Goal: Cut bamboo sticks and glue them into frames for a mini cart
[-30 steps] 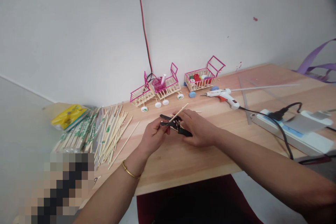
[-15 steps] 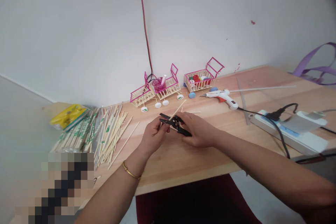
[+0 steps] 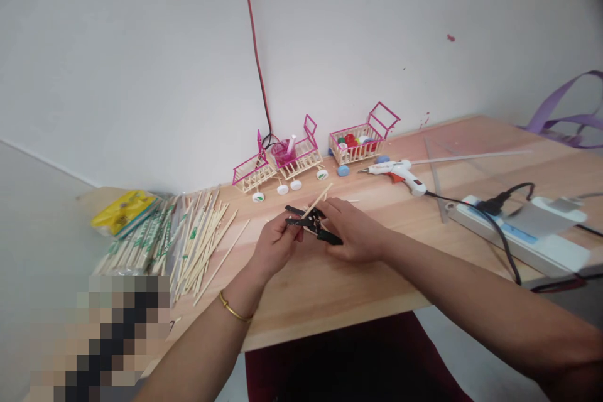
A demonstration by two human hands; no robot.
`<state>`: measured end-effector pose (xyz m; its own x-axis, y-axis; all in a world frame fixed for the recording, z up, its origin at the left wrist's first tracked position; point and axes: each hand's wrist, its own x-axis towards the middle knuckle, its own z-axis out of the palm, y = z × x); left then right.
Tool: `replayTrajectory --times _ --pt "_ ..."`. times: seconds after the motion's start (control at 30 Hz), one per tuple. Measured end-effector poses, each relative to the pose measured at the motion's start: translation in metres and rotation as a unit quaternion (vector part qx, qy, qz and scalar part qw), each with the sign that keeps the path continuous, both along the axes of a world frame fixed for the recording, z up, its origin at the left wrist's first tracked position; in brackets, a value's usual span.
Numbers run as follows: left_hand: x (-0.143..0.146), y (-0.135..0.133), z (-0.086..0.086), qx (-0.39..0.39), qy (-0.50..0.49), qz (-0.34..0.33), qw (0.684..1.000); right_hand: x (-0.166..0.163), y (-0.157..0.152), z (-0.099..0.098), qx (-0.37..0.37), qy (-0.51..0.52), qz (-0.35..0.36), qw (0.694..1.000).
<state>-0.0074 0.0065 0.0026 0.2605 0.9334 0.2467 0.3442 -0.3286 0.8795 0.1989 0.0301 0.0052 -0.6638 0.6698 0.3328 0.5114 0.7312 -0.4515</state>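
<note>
The right grip (image 3: 355,229) clasps pliers (image 3: 328,237); the left grip (image 3: 274,244) pinches a stick (image 3: 320,198), probably light, stiff, best held close by the pliers.

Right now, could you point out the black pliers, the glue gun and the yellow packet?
Black pliers (image 3: 311,223): head view, near the pivot.
Glue gun (image 3: 399,168): head view, on the white body.
Yellow packet (image 3: 123,213): head view, on its yellow face.
</note>
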Motion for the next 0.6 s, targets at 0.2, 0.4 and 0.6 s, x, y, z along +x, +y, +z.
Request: replayTrajectory --times 0.2,0.4,0.6 --pt "-0.002 0.002 -0.005 -0.026 0.001 -0.004 1.000 0.001 0.001 0.000 -0.018 -0.007 0.000 1.000" --pt "-0.001 0.000 -0.001 0.007 0.019 -0.013 1.000 0.002 0.001 0.000 -0.005 0.003 0.016 1.000" --pt "-0.002 -0.005 0.006 0.073 0.061 -0.015 0.995 0.004 0.002 -0.002 0.002 0.026 0.047 0.999"
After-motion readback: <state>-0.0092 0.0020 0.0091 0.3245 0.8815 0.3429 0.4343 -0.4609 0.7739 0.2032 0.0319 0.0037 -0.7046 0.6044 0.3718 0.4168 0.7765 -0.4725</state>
